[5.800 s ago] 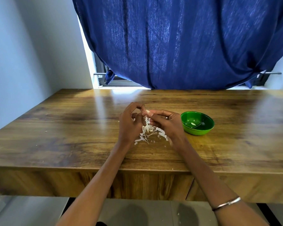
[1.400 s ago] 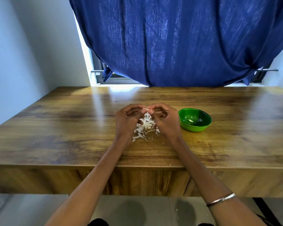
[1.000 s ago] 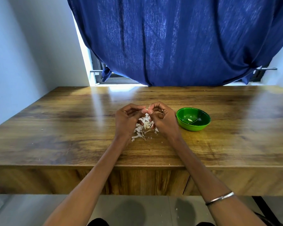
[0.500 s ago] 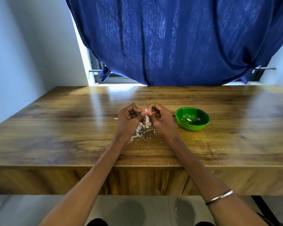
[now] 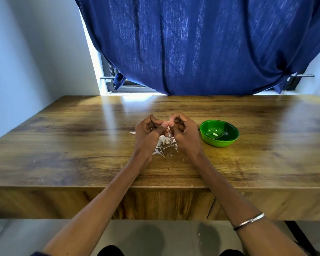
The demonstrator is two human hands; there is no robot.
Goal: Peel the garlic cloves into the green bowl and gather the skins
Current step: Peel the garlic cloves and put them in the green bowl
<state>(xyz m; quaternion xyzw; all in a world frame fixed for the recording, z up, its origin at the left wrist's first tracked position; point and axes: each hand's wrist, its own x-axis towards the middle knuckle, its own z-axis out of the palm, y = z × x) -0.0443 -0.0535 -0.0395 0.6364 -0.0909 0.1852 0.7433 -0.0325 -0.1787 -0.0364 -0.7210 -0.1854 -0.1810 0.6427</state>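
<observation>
Both hands: left hand [image 5: 148, 133] & right hand [image 5: 185, 133] pinch garlic clove [image 5: 170, 119] above skins [image 5: 165, 143]

This is looking like a room in a home rather than a workplace. A glossy brown wooden table [image 5: 81, 145] is standing against a window, and a long dark blue fabric curtain [image 5: 201, 45] is hanging beyond the hands, knotted to the right of them beside a thin metal rail [image 5: 303, 75]. Daylight is coming in under the curtain past a dark window frame [image 5: 129, 86]. Plain pale painted walls [image 5: 35, 52] are rising to the left of the hands, and a grey tiled floor [image 5: 155, 235] is showing below the wrists.
</observation>
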